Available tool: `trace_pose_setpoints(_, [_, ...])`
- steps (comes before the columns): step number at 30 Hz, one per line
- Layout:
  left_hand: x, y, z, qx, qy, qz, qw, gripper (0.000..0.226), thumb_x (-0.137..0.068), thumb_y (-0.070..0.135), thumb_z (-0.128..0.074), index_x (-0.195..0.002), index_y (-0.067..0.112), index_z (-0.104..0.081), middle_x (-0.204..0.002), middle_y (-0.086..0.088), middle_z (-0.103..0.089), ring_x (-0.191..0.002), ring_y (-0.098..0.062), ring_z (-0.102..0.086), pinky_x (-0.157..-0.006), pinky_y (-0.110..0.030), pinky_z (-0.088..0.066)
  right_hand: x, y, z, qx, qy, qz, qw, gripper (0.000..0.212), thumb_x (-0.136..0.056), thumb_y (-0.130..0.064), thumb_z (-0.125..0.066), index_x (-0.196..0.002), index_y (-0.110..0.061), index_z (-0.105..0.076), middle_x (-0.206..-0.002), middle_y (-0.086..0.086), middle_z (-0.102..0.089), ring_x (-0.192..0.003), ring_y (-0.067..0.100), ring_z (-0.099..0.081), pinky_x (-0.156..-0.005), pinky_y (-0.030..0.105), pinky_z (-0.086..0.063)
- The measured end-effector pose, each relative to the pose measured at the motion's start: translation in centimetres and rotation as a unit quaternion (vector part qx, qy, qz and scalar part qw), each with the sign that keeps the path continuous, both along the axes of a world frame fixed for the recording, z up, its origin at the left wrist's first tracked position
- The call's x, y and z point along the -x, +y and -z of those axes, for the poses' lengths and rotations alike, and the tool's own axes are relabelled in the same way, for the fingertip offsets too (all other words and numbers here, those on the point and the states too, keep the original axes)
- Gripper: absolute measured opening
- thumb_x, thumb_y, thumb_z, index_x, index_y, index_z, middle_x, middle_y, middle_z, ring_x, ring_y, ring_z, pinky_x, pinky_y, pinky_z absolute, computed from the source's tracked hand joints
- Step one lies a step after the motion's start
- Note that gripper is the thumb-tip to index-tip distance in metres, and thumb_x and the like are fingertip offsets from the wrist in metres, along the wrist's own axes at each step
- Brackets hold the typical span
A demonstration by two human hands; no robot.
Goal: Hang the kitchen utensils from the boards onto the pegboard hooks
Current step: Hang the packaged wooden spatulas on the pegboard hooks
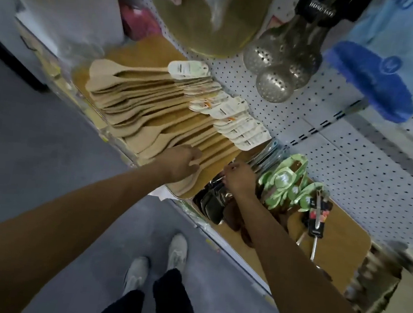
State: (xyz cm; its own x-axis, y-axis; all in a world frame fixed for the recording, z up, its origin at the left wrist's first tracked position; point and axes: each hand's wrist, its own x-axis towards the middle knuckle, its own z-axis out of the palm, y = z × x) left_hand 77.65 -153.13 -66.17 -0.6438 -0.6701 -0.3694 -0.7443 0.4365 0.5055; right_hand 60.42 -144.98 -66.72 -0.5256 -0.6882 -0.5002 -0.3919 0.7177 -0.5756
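Gripping the nearest of the wooden spatulas (154, 110) at the board's (145, 48) near edge, the left hand (182, 162) should lift 1 free; the right hand (240, 179) pinches the dark utensils (212, 202) alongside, below the pegboard (328, 153).

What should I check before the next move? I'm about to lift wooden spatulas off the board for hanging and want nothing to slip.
1. Left hand on the wooden spatulas: ok, fingers curl on the nearest handles.
2. Grip on one spatula only: cannot tell, the handles overlap.
3. Right hand free to help: not ok, it reaches into the metal utensils.
4. Card tags intact for hooking: ok, they fan out along the pegboard.
5. Free hook visible: cannot tell; the skimmers hang above.
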Motion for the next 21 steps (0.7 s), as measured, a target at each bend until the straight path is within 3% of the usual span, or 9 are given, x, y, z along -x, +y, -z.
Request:
trace_pose_setpoints(4, [2.6,-2.0,5.8,-0.030,0.017,-0.040,0.999,0.018,-0.096,0.022,-0.055,-0.104,0.007,-0.059,-0.113,-0.019,-0.065,-0.108,-0.036,-0.060,-0.087,-0.037,-0.047,0.8,-3.3,6.2,-0.018,-0.017,0.072,0.997,0.025,-0.085,-0.026,-0.054,-0.084,-0.006,-0.067,-0.088,0.016,-0.073,-0.080,0.031,-0.071,-0.071,0.043,-0.060])
trace_pose_setpoints(6, [3.8,-2.3,8.1,-0.032,0.021,-0.044,0.998,0.019,-0.096,0.024,-0.053,-0.102,0.008,-0.060,-0.107,-0.017,-0.066,-0.102,-0.035,-0.061,-0.081,-0.036,-0.046,0.8,-4.3,8.7,-0.028,-0.020,0.073,0.997,0.030,-0.087,-0.030,-0.053,-0.092,-0.004,-0.068,-0.094,0.017,-0.073,-0.082,0.031,-0.071,-0.068,0.037,-0.058])
trace_pose_setpoints(10, [5.4,-2.5,10.3,0.040,0.044,-0.046,0.997,0.030,-0.098,0.039,-0.052,-0.081,0.015,-0.058,-0.091,-0.009,-0.067,-0.085,-0.027,-0.062,-0.066,-0.030,-0.038,0.9,-5.4,11.0,-0.033,0.005,0.074,0.997,0.050,-0.087,-0.043,-0.060,-0.113,-0.001,-0.063,-0.109,0.017,-0.069,-0.096,0.032,-0.067,-0.068,0.027,-0.043])
trace_pose_setpoints(13, [6.5,-2.5,10.3,0.036,0.044,-0.049,0.997,0.022,-0.095,0.029,-0.057,-0.087,0.010,-0.064,-0.098,-0.013,-0.066,-0.091,-0.029,-0.061,-0.073,-0.034,-0.045,0.9,-6.0,11.1,-0.025,0.015,0.080,0.996,0.053,-0.086,-0.045,-0.064,-0.113,0.000,-0.064,-0.109,0.018,-0.068,-0.098,0.034,-0.066,-0.072,0.032,-0.051])
trace_pose_setpoints(16, [7.1,-2.4,10.3,-0.020,0.055,-0.042,0.997,0.008,-0.086,0.011,-0.059,-0.088,0.006,-0.066,-0.094,-0.015,-0.068,-0.091,-0.033,-0.062,-0.067,-0.031,-0.037,1.1,-5.9,11.0,-0.025,-0.022,0.122,0.992,0.055,-0.078,-0.049,-0.071,-0.105,-0.002,-0.066,-0.102,0.014,-0.071,-0.089,0.031,-0.070,-0.072,0.037,-0.058])
trace_pose_setpoints(18, [7.5,-2.2,9.8,-0.079,0.077,-0.064,0.992,0.011,-0.083,0.007,-0.060,-0.090,0.005,-0.068,-0.092,-0.012,-0.070,-0.090,-0.030,-0.064,-0.067,-0.031,-0.041,1.7,-5.6,10.4,-0.027,-0.087,0.163,0.983,0.043,-0.079,-0.039,-0.073,-0.097,-0.001,-0.065,-0.094,0.016,-0.072,-0.073,0.030,-0.072,-0.063,0.041,-0.062])
trace_pose_setpoints(21, [7.9,-1.7,8.0,-0.172,0.113,-0.110,0.972,0.028,-0.083,-0.001,-0.060,-0.108,0.004,-0.072,-0.103,-0.010,-0.073,-0.095,-0.021,-0.064,-0.076,-0.028,-0.051,2.6,-4.2,8.1,-0.025,-0.175,0.184,0.967,0.022,-0.089,-0.021,-0.064,-0.091,0.001,-0.063,-0.080,0.019,-0.070,-0.054,0.024,-0.069,-0.050,0.034,-0.060])
